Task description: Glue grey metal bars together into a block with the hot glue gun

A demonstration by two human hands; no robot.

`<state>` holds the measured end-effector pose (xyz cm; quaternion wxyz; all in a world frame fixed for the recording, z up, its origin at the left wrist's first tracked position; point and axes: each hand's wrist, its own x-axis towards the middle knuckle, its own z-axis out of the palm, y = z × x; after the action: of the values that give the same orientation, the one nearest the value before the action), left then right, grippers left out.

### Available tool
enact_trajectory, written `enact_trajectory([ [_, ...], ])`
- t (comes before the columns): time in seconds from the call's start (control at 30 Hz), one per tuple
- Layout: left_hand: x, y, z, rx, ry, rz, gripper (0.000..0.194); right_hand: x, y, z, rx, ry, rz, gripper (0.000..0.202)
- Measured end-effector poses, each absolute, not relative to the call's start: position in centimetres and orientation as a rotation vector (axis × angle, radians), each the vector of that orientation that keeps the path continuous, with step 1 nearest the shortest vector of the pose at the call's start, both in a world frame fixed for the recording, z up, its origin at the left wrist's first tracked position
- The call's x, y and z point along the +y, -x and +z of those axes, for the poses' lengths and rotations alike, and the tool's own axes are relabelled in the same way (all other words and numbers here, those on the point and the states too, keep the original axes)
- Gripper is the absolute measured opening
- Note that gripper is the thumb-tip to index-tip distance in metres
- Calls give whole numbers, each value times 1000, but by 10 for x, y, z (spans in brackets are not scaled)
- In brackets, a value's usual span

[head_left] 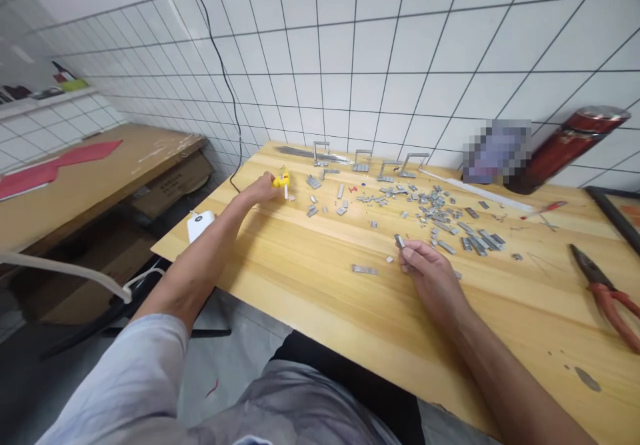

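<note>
1. A small grey metal piece (399,241) is grasped between the thumb and fingers of the right hand (425,265), above the wooden tabletop (300,258).
2. At 10 o'clock from there, the yellow hot-glue gun (283,179) is met by the left hand (261,188); its fingers are partly hidden, so whether they are clenched on it cannot be told.
3. A flat metal strip (365,269) is seen at the right hand's 9 o'clock.
4. Loose metal pieces (440,213) are scattered around 12 o'clock; upright metal frames (363,160) are lined up near 11.
5. Orange-handled pliers (607,298) are laid at 3 o'clock, a red thermos (565,151) stood at 2.
</note>
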<state>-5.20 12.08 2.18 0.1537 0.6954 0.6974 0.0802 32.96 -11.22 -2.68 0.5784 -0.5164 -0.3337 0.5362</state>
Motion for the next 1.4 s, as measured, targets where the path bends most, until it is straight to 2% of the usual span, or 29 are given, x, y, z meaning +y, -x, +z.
enact_trajectory([
  [0.33,149,50,4,1990,-1995,153,55,-112,-330,-30,-768,1210,1280,37],
  [0.57,142,46,24,1968,-2043,217,67,-114,-331,-31,-811,1213,1294,36],
  [0.7,99,10,30,1953,-2184,441,51,-116,-329,-26,-832,1179,1309,33],
  [0.77,60,-20,26,1613,-2360,664,36,-116,-327,-22,-822,1163,1311,30],
  [0.87,-2,-67,13,1069,-2532,499,23,-115,-326,-18,-792,1155,1303,24],
  [0.93,-34,-90,2,860,-2617,310,27,-114,-326,-17,-767,1143,1296,22],
  [1.03,-55,-111,-11,835,-2695,162,30,-114,-327,-16,-746,1135,1305,22],
  [1.2,-50,-121,-19,830,-2710,176,13,-116,-326,-17,-784,1132,1315,27],
  [1.3,-47,-122,-16,758,-2621,300,10,-116,-326,-19,-813,1136,1308,32],
  [1.4,-48,-123,-9,771,-2382,549,12,-117,-326,-22,-833,1165,1254,26],
])
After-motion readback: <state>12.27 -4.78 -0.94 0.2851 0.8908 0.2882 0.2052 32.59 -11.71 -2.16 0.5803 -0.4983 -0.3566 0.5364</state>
